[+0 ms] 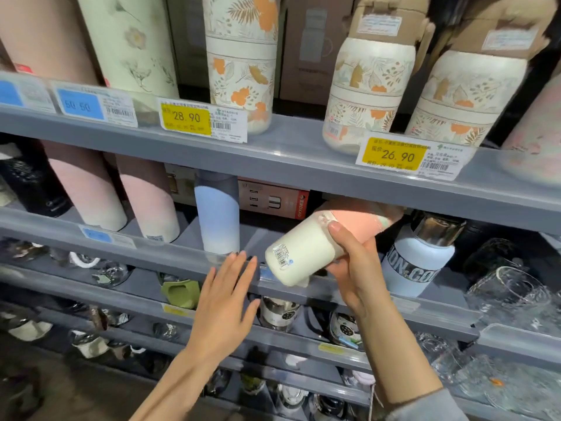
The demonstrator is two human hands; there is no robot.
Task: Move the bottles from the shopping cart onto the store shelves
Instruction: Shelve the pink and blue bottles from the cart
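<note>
Right hand [353, 265] grips a tilted pink-and-cream bottle [306, 247] over the middle shelf's front edge [170, 259]. Left hand [226, 294], fingers straight, holds nothing.

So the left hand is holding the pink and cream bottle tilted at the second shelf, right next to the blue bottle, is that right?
Not quite: in the head view the right hand holds the pink and cream bottle, tilted at the second shelf beside the blue bottle. The left hand is open, holding nothing.
</note>
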